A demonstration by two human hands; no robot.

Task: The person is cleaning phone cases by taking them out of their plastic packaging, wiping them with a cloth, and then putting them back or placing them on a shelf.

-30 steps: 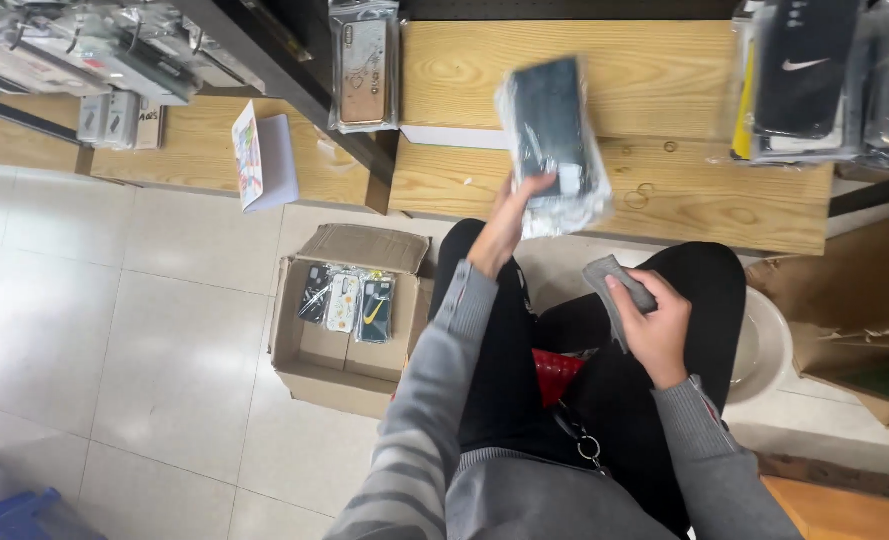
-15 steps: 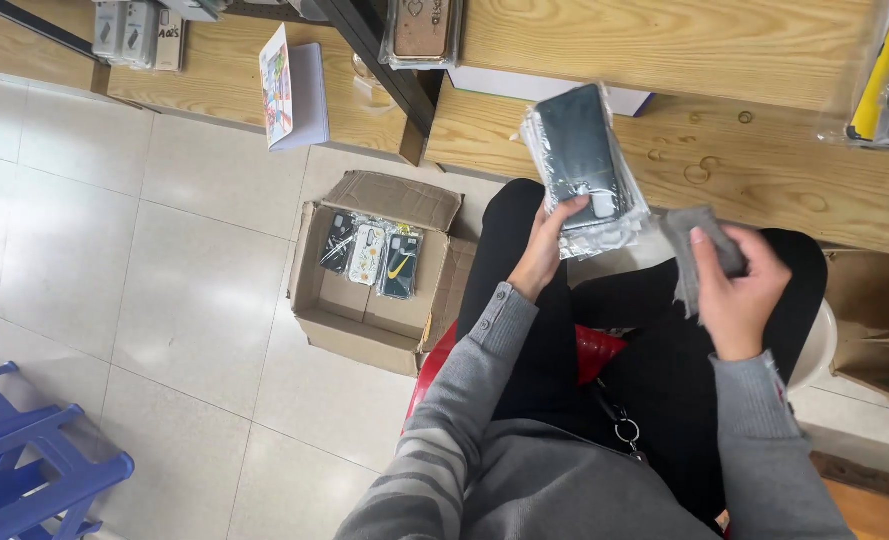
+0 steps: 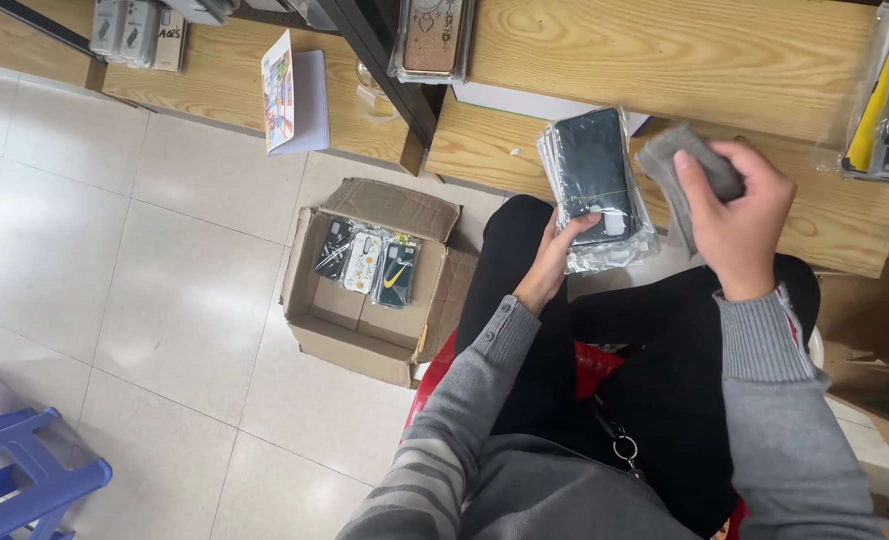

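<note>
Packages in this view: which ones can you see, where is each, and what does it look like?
Stack of clear bags: in the left hand, dark phone case on top.
Grey cloth: bunched in the right hand.
Cardboard box: open on the floor, three bagged cases inside.
Clear-bagged patterned case: on the wooden shelf above.
Booklet: white, colourful cover, upper left.

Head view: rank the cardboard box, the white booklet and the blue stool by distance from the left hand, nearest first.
From the left hand:
1. Cardboard box, on the floor beside it.
2. White booklet, up on the wooden shelf.
3. Blue stool, at the bottom corner.
</note>
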